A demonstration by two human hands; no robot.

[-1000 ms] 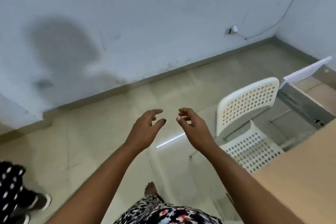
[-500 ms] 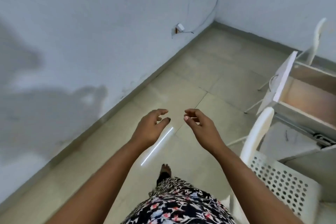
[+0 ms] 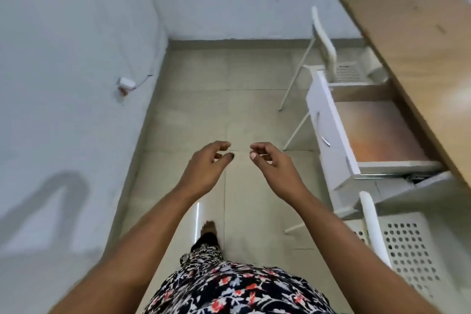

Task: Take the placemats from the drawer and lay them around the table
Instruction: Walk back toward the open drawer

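A white drawer (image 3: pixel 328 135) with a metal handle stands pulled out from under the wooden table (image 3: pixel 418 58) at the right. Its brownish bottom shows, and I see no placemats in the part in view. My left hand (image 3: pixel 206 168) and my right hand (image 3: pixel 274 166) hang side by side over the floor, left of the drawer. Both hold nothing, with fingers loosely curled and apart. No placemat lies on the visible part of the tabletop.
A white perforated chair (image 3: pixel 405 247) stands at the bottom right, another white chair (image 3: pixel 328 51) beyond the drawer. A white wall runs along the left with a small socket box (image 3: pixel 125 83). The tiled floor (image 3: pixel 204 115) stretches ahead to the room's corner.
The view has swung to the right: the wall moved to the left, and the open drawer and table came fully into sight. Both hands kept their pose.
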